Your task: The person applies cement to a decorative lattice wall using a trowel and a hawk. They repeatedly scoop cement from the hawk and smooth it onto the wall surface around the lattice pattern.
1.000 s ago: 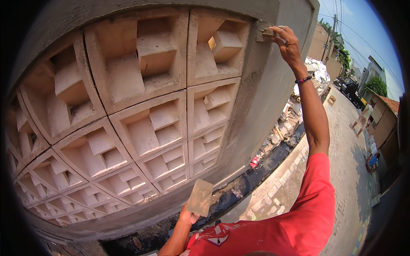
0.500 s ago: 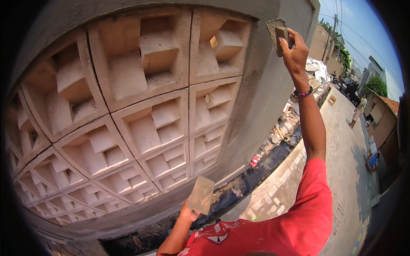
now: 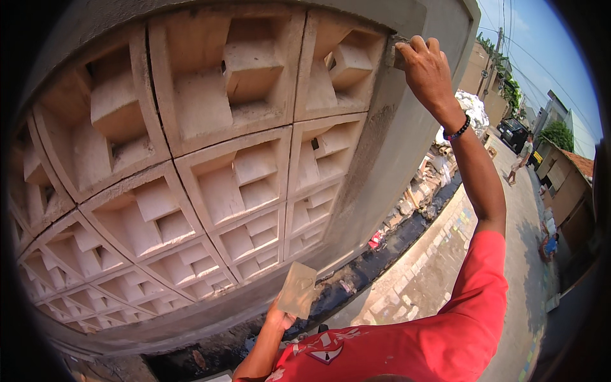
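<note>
At the openwork block panel's (image 3: 200, 114) upper right, the right hand (image 3: 428, 73) pinched what seemed a small float (image 3: 399, 62); below the panel, the left hand (image 3: 280, 317) gripped a flat board (image 3: 298, 290).

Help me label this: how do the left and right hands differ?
The left hand is low, by the red shirt; the right hand is raised by the grey wall. The left hand's flat board shows plainly; the right hand mostly hides its tool. Both grip something.
</note>
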### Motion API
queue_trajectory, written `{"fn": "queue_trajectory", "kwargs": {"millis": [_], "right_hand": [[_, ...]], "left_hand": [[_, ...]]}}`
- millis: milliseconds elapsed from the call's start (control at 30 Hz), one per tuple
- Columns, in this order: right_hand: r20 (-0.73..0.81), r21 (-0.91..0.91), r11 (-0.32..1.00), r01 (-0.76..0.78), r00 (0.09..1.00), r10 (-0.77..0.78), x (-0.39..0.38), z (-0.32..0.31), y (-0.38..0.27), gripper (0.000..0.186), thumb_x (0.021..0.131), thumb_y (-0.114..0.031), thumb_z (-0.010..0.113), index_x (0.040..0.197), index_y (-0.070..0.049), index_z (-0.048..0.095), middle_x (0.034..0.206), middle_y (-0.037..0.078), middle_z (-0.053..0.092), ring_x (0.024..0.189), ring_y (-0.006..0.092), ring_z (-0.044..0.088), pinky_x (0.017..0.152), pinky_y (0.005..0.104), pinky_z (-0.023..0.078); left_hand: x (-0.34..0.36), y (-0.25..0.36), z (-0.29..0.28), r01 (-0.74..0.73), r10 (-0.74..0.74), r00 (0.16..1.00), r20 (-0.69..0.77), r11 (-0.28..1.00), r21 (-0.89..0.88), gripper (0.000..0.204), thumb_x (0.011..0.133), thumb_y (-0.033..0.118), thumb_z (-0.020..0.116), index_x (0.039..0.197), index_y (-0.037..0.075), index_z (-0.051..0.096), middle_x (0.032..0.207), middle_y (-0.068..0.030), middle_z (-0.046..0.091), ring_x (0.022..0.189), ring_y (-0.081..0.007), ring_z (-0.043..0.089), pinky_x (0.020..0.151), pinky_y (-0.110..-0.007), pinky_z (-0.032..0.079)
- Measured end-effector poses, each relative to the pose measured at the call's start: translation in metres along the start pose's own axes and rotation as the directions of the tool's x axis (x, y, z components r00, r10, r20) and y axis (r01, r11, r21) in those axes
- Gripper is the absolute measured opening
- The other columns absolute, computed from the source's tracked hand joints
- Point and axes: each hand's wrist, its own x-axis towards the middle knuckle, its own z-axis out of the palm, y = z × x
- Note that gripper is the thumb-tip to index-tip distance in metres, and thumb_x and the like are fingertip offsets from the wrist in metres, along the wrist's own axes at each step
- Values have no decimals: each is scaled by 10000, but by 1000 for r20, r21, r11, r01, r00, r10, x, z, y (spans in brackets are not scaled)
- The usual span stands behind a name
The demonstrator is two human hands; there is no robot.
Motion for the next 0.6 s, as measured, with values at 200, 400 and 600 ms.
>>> {"fn": "queue_trajectory", "kwargs": {"millis": [200, 400, 600], "right_hand": [[244, 12, 1000, -5, 970, 2, -14, -5, -29, 156, 757, -48, 562, 896, -75, 628, 895, 64, 554, 848, 249, 510, 679, 347, 468], [575, 369, 928, -53, 798, -183, -72, -34, -73, 239, 779, -61, 590, 1013, -34, 636, 907, 110, 571, 882, 281, 527, 735, 371, 472], [762, 519, -80, -851, 503, -409, -152, -85, -125, 381, 863, -195, 614, 1176, 19, 572, 993, 93, 633, 889, 142, 572, 794, 273, 451]], "left_hand": [[-2, 3, 3, 55, -55, 998, 34, 998, -5, 313, 909, 221, 513, 1172, 51, 530, 1091, -107, 622, 935, -245, 640, 765, -373, 553], [-6, 16, 1, 49, -47, 991, 125, 999, -15, 285, 939, 212, 475, 1198, 94, 492, 1106, -95, 610, 941, -232, 635, 741, -368, 559], [-21, 31, 35, -41, 67, 968, 243, 993, -108, 317, 927, 185, 506, 1224, 85, 466, 1145, -96, 579, 983, -207, 611, 828, -342, 533]]}}
